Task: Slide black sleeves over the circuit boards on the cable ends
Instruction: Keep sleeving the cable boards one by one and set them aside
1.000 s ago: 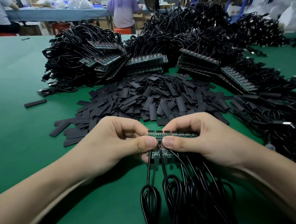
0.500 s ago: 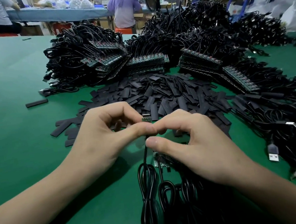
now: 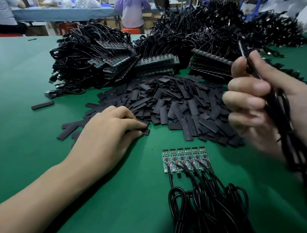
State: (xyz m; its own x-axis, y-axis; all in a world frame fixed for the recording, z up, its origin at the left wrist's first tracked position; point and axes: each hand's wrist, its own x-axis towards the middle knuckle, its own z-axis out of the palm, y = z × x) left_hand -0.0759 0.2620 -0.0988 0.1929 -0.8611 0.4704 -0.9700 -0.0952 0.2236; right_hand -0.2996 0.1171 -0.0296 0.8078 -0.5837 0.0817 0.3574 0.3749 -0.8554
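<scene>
Black sleeves [image 3: 176,102] lie heaped flat on the green bench [image 3: 23,92]. The left hand [image 3: 110,132] rests at the heap's near left edge, its fingers [image 3: 130,122] curled down, thumb and forefinger closed on one sleeve [image 3: 146,131]. The right hand [image 3: 257,101] is raised above the bench to the right, fingers wrapped round a coiled cable [image 3: 279,118] whose free end pokes up out of the fist, tilted away; motion blur hides whether that tip carries its board. Six boards [image 3: 185,159] sit side by side on the bench between the two hands, nearer the person, long axes pointing toward the heap, their own cables [image 3: 206,215] bunched below. The coming move turns on the gap between the hands: the sleeve is low and left, the cable end high and right. The left hand, nearer the sleeve, likely has to lift it and bring its open mouth in line with that end before it can slide on.
</scene>
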